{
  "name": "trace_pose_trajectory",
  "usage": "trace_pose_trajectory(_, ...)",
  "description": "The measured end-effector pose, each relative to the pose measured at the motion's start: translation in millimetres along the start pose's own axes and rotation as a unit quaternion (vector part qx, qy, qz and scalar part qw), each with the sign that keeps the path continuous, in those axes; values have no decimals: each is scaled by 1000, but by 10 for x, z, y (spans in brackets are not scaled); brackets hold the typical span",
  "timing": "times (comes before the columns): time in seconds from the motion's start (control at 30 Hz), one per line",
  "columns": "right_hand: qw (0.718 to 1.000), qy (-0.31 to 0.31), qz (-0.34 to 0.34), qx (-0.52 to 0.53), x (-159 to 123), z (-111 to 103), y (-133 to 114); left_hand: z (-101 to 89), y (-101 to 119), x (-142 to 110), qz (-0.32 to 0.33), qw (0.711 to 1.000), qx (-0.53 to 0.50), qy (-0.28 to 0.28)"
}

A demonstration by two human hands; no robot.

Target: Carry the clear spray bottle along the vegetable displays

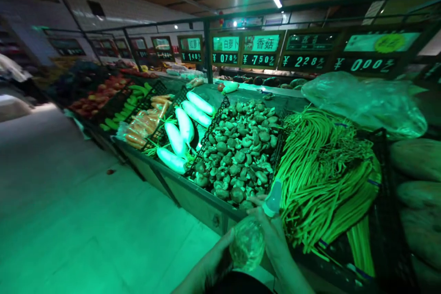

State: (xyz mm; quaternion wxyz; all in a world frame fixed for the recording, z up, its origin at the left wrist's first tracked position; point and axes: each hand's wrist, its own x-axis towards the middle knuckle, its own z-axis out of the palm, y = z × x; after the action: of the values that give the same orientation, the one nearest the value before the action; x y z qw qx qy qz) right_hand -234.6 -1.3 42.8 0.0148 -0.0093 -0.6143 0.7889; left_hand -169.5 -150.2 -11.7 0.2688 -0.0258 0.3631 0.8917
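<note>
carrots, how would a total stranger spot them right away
Find the long vegetable stand. Partway along, between the big pale radishes and the green vegetables, lie the carrots. Their orange colour sets them apart from both neighbours.

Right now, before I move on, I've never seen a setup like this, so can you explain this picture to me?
There is no robot: the one picture comes from a camera worn on a person's head, looking forward and down at two bare hands. The left hand and right hand hold a clear container; a pale, pointed piece by the right hand may be its nozzle, but I cannot tell.

Ahead is a vegetable stand. From left to right, its nearer crates hold carrots, white radishes, mushrooms and long green beans. Price signs hang behind them, and everything looks tinted green.
</note>
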Motion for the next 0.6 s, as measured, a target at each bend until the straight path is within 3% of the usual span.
trace_pose_trajectory(0.1,999,33,15,-5,-65,204,64,-231,74,-93,-82,996,-33,-10)
trace_pose_trajectory(0.17,998,53,23,3,-97,335,95,-380,118,-136,-83,996,-11,-1)
trace_pose_trajectory(0.3,996,70,55,12,-124,572,135,-544,265,-211,35,989,128,58)
trace_pose_trajectory(0.37,995,69,70,2,-125,685,149,-552,351,-252,80,981,174,42)
trace_pose_trajectory(0.47,997,54,59,-12,-121,846,184,-556,429,-310,88,984,156,-16)
trace_pose_trajectory(0.6,998,30,43,-28,-118,1027,278,-665,441,-379,110,985,135,-7)
